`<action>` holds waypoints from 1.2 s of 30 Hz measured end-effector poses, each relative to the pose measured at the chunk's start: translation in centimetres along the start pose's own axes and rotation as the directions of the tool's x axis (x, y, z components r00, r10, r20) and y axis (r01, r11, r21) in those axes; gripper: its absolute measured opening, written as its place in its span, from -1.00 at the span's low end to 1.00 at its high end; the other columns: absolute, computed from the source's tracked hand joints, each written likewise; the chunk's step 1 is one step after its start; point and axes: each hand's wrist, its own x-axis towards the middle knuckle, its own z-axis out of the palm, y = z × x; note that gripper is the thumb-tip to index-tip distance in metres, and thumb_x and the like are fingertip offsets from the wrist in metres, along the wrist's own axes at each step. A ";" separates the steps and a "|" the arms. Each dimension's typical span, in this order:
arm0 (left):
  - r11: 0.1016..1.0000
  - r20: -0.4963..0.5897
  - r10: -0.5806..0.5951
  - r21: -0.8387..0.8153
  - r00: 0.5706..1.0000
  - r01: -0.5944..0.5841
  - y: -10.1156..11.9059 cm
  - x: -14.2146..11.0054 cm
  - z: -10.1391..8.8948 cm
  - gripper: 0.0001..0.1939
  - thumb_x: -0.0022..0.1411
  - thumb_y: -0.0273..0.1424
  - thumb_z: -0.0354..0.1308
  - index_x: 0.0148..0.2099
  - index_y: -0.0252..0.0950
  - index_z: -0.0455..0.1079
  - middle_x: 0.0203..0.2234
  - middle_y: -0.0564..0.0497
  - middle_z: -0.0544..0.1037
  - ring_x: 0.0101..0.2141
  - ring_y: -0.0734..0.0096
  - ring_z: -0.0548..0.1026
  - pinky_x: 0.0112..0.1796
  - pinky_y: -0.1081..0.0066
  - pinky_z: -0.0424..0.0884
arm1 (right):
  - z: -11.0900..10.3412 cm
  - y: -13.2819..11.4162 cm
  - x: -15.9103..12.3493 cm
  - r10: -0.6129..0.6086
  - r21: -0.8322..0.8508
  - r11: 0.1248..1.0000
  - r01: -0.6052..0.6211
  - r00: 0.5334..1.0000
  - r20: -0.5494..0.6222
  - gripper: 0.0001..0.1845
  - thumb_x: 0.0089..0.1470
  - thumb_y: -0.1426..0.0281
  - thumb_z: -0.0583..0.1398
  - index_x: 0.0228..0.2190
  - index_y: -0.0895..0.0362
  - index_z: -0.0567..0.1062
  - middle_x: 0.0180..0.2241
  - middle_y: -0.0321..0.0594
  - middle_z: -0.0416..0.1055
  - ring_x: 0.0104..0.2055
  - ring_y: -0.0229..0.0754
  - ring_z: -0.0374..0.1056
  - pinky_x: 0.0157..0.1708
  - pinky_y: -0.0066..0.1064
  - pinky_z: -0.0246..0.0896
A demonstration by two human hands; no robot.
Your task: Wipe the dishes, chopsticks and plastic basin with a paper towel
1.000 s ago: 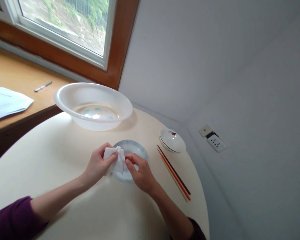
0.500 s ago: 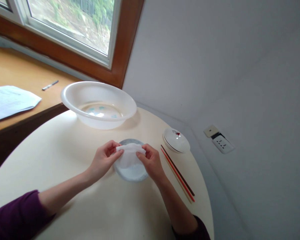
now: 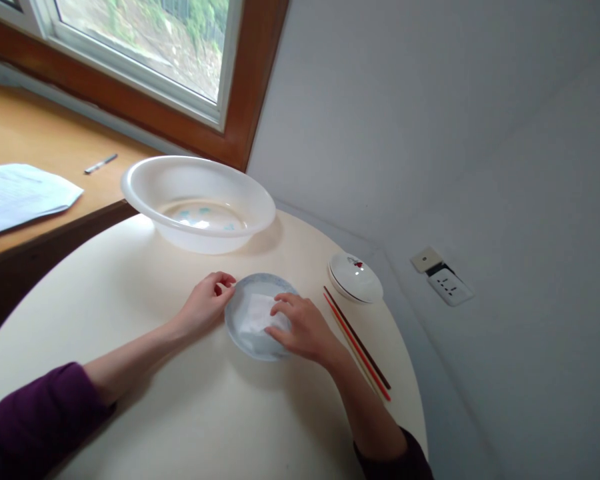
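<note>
A pale grey-blue plate [image 3: 240,340] lies on the round table, with a folded white tissue [image 3: 258,312] resting flat inside it. My left hand [image 3: 207,300] is at the plate's left rim, its thumb and curled fingers closed on the edge. Over the right part of the plate is my right hand [image 3: 305,327], fingers apart and bent above the tissue. Its fingertips are close to the tissue; whether they touch it I cannot tell.
A large white plastic basin [image 3: 200,233] stands behind the plate. Stacked white bowls [image 3: 356,279] and several chopsticks [image 3: 357,343] lie to the right on the round table [image 3: 205,413]. Papers [image 3: 25,193] and a pen [image 3: 101,164] are on the wooden desk.
The tissue was held up between both hands above the plate; now it lies folded on the plate. My left hand has moved slightly left to the rim, and my right hand's fingers have spread.
</note>
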 end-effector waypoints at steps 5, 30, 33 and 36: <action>0.964 0.026 0.109 0.240 0.994 -0.112 -1.7 0.5 0.2 -0.57 0.07 -0.20 -0.01 -0.10 -0.36 0.41 -0.24 -0.09 0.41 -0.42 0.33 0.39 -0.31 0.32 0.34 | 0.5 0.4 0.4 -0.095 0.031 0.995 0.094 0.995 0.032 -0.82 0.04 0.49 0.14 -0.25 0.16 0.47 -0.11 -0.10 0.41 -0.04 -0.13 0.32 -0.04 -0.27 0.16; 0.748 0.120 0.167 0.632 0.979 -0.205 -1.8 0.0 0.8 -0.58 0.23 -0.39 -0.25 -0.06 -0.37 0.39 -0.14 -0.20 0.45 -0.13 0.07 0.34 -0.07 0.17 0.23 | 3.1 -4.2 0.6 -0.208 0.234 0.952 0.196 0.978 0.025 -0.72 0.18 0.48 -0.01 -0.23 0.24 0.48 -0.13 -0.07 0.45 -0.02 -0.18 0.30 0.03 -0.33 0.11; 0.755 0.133 0.143 0.626 0.981 -0.195 -1.5 -0.1 0.8 -0.56 0.24 -0.37 -0.25 -0.03 -0.38 0.38 -0.13 -0.20 0.44 -0.11 0.06 0.32 -0.04 0.17 0.21 | 2.4 -4.1 -1.0 -0.173 0.213 0.964 0.157 0.983 0.058 -0.74 0.19 0.47 0.00 -0.31 0.24 0.48 -0.22 -0.07 0.46 -0.13 -0.19 0.32 -0.07 -0.34 0.16; 0.755 0.138 0.127 0.629 0.982 -0.186 -1.2 -0.2 0.8 -0.55 0.24 -0.36 -0.25 -0.02 -0.38 0.37 -0.12 -0.20 0.44 -0.10 0.05 0.30 -0.03 0.17 0.20 | 1.9 -3.8 -2.0 -0.114 0.133 0.986 0.100 0.989 0.099 -0.73 0.19 0.45 -0.01 -0.43 0.21 0.45 -0.38 -0.13 0.41 -0.28 -0.19 0.28 -0.21 -0.35 0.17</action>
